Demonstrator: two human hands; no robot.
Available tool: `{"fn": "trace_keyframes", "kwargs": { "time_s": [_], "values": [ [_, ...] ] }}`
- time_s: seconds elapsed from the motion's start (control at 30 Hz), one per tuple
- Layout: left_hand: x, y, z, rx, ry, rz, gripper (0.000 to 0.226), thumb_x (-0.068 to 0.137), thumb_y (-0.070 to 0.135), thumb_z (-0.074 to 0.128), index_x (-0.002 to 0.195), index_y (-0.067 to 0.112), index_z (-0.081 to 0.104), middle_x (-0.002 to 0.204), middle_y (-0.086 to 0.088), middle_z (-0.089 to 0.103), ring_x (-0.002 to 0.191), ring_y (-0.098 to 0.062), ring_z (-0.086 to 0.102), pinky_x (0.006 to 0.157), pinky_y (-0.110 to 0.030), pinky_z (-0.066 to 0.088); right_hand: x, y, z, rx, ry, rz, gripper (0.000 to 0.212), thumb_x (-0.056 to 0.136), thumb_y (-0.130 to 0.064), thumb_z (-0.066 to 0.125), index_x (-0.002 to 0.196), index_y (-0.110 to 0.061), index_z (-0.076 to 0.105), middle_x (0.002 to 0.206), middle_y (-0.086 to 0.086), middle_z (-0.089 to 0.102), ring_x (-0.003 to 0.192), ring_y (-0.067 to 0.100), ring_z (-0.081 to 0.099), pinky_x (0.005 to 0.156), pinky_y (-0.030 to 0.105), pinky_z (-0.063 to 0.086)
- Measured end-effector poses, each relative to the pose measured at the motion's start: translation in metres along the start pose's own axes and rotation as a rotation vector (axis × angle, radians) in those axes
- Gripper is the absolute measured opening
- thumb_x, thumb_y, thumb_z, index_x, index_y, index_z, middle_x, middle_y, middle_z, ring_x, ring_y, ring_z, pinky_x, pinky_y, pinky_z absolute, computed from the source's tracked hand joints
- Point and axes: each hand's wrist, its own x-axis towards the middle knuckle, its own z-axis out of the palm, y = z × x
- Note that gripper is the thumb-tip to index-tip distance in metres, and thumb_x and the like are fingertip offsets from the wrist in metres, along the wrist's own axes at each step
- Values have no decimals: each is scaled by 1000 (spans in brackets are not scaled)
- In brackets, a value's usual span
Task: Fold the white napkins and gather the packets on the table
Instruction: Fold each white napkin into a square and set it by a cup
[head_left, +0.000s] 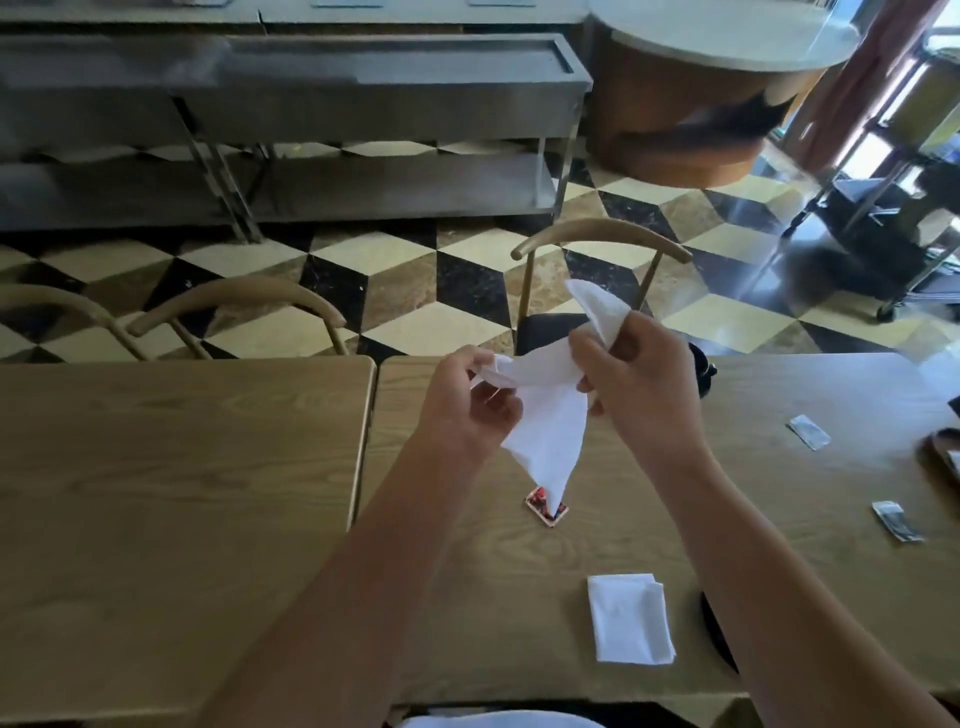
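Both hands are holding one white napkin (545, 415) up in the air over the wooden table (779, 467). The left hand (470, 402) is pinching one corner of the napkin with its fingers curled. The right hand (636, 379) is gripping another part, and a flap of the napkin is sticking up above its fingers. The rest of the napkin is hanging down in a point. The point is hanging just over a small red packet (546, 506) that is lying flat near the middle of the table.

A folded napkin (630, 618) is lying flat close to the near edge of the table, under the right arm. A silver packet (808, 431) is lying toward the right edge of the table. Another silver packet (897, 521) is lying nearer to the person, also toward the right edge. The packets are too blurry to read any words on them.

A second wooden table (171, 493) is standing just beside the first one, on the left. Wooden chairs (602, 244) are standing at the far edge of the tables. The floor (415, 275) is showing black, cream and brown tiles.
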Motion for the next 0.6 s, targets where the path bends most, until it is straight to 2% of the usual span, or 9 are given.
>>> {"fn": "trace_keyframes", "kwargs": {
  "time_s": [0.07,0.13,0.23,0.33,0.43,0.5,0.57,0.6],
  "values": [
    [-5,18,-15,12,12,42,13,81,13,52,70,8,51,63,-7,49,50,-18,47,46,-26,36,-8,3,8,33,64,33,23,83,-18,62,77,3,55,63,14,67,49,8,66,37,23,47],
    [-10,35,-30,-62,-4,53,23,85,17,44,65,8,50,59,-7,47,47,-19,45,47,-25,33,-10,9,13,124,79,152,21,84,-17,58,84,3,58,67,10,72,51,11,66,40,26,49],
    [-10,49,-49,-37,14,92,40,95,28,36,64,8,51,58,-6,47,45,-19,44,47,-26,32,-8,28,22,279,63,389,18,89,-22,52,86,-9,64,63,2,72,46,10,60,40,27,47],
    [-4,55,-61,167,160,230,42,99,40,40,81,6,56,58,-7,57,52,-19,52,46,-26,40,-7,56,35,378,80,647,29,98,-31,45,82,-13,62,63,1,72,42,9,59,42,24,46],
    [9,65,-69,416,308,336,34,100,39,43,105,10,60,84,-11,68,74,-23,67,61,-34,56,2,84,47,443,100,794,29,102,-32,44,84,-13,57,59,0,71,44,11,59,41,21,47],
    [23,78,-67,420,291,294,37,103,34,41,125,7,53,100,-16,65,80,-30,71,75,-43,62,17,95,56,435,72,804,28,105,-33,41,90,-14,57,69,1,74,58,13,66,44,23,51],
    [33,96,-58,322,213,210,40,105,30,41,142,13,40,112,-20,57,91,-44,69,87,-55,58,37,97,65,454,46,791,28,107,-31,38,97,-13,56,89,7,72,79,18,70,51,29,56],
    [38,104,-51,273,179,199,39,106,29,41,143,17,38,114,-20,53,97,-49,66,90,-59,55,49,94,69,470,37,786,28,108,-32,37,99,-12,55,96,9,70,86,21,71,55,32,58]
  ]
}}
